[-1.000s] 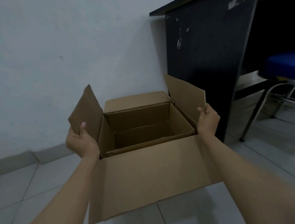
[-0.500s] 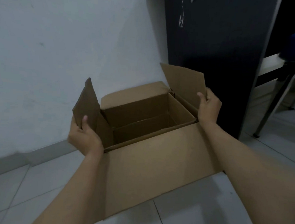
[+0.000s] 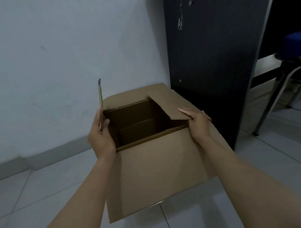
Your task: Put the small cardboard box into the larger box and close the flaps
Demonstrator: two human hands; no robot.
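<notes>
The larger cardboard box (image 3: 161,169) stands on the tiled floor against the wall, its near flap hanging outward toward me. Inside it sits the small cardboard box (image 3: 137,128), dark and open at the top. My left hand (image 3: 102,136) grips the left side flap (image 3: 100,101), which stands upright and shows edge-on. My right hand (image 3: 197,124) presses the right side flap (image 3: 167,102) down over the opening, nearly flat. The far flap lies back against the wall.
A pale wall runs behind the box with a grey skirting at floor level. A black desk panel (image 3: 208,64) stands right beside the box. A blue-seated chair with metal legs (image 3: 297,51) is at the far right.
My right hand has folded the right flap from upright down across the opening. My left hand has swung the left flap from leaning outward to vertical. The view has come closer.
</notes>
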